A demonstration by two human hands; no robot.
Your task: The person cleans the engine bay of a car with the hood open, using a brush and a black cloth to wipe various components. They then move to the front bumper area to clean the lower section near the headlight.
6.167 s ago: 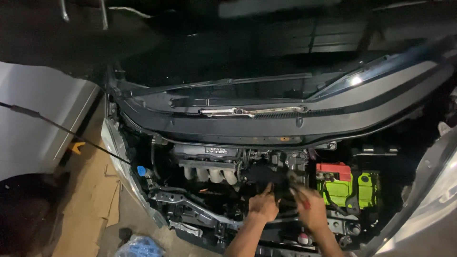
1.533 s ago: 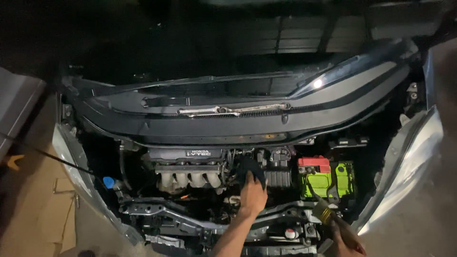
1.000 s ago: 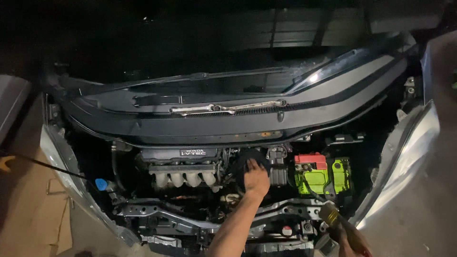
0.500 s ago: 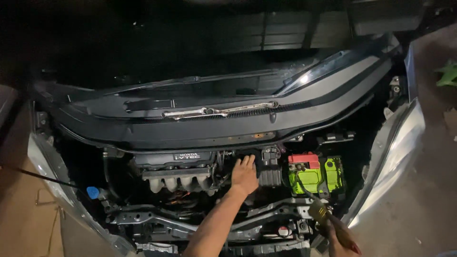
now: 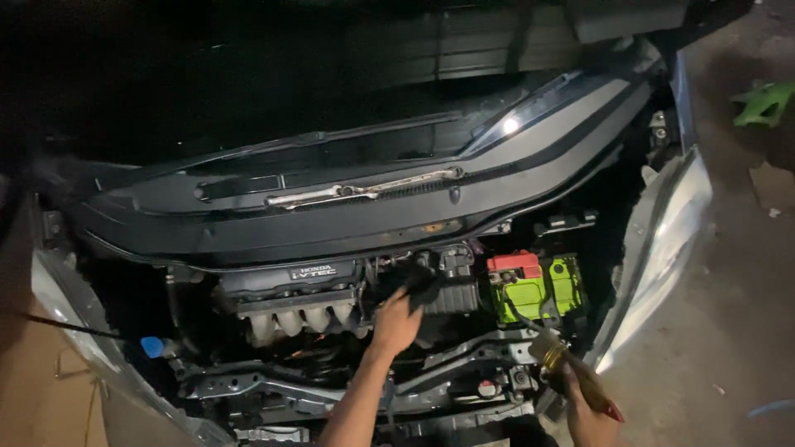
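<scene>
Head camera: left hand (image 5: 396,321) presses open-fingered on the black hose (image 5: 418,277) in the engine bay (image 5: 273,389), unmoved from before; right hand (image 5: 590,414) grips a brush (image 5: 571,368).

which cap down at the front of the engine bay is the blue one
The blue cap sits at the far left edge of the bay, beside the intake runners. The other caps, low in front near the right hand, look dark with red marks.

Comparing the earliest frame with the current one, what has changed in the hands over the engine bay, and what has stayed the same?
The right hand left the middle of the bay, drew back to the lower right edge and now grips a paintbrush. The left hand stayed reaching onto the black engine part. Green battery and intake manifold unchanged.
</scene>
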